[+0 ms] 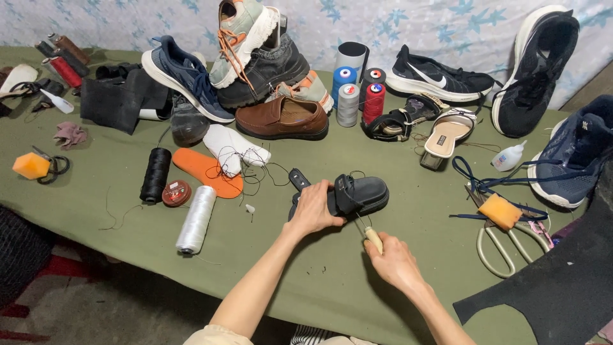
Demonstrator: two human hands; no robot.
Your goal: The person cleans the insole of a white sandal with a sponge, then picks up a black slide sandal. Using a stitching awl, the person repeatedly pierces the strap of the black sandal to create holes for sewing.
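Two hands work close together on the green table (96,198): the left hand (314,211) grips the black sandal (357,195) mid-table, the right hand (393,259) clenches an awl (370,236) at its edge, so a slip could likely jab the left fingers.

Matt cloth, leather and thread

The olive table cover (357,275) looks like matt cloth; the brown shoe (282,119) is smooth leather; the white spool (196,219) has glossy thread.
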